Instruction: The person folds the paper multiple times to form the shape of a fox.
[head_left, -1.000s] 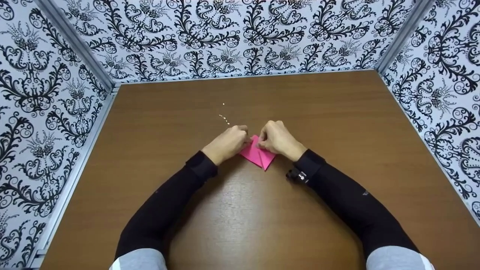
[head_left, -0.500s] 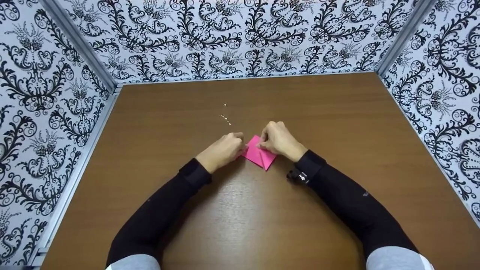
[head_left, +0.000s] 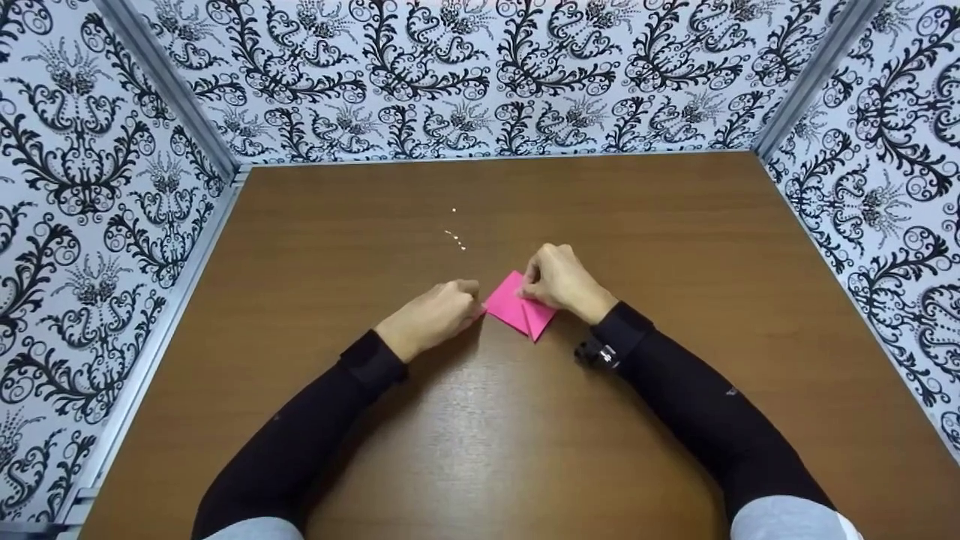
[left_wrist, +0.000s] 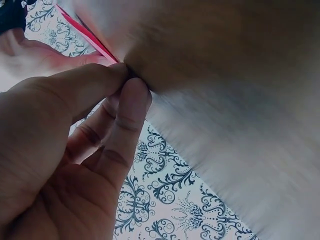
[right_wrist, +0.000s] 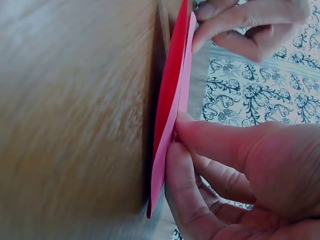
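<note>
A small sheet of pink paper (head_left: 505, 306), folded into a squarish shape with a slanting flap, lies on the wooden table. My left hand (head_left: 435, 313) is at its left corner; in the left wrist view the thumb and index fingertips come together right at the end of the paper (left_wrist: 91, 36). On the other side, my right hand (head_left: 562, 282) pinches the flap near the middle of the sheet with thumb and index finger. From the right wrist, the folded paper (right_wrist: 169, 107) appears edge-on, its layers slightly parted, close over the tabletop.
Several tiny white bits (head_left: 456, 238) lie on the table (head_left: 637, 210) beyond the paper. Patterned black-and-white walls (head_left: 442, 75) enclose the back and both sides. A small dark device (head_left: 596, 354) sits at my right wrist.
My left hand has moved left and toward me along the paper's edge, down to its left corner, uncovering the left part of the sheet. The right hand has stayed nearly still on the flap.
</note>
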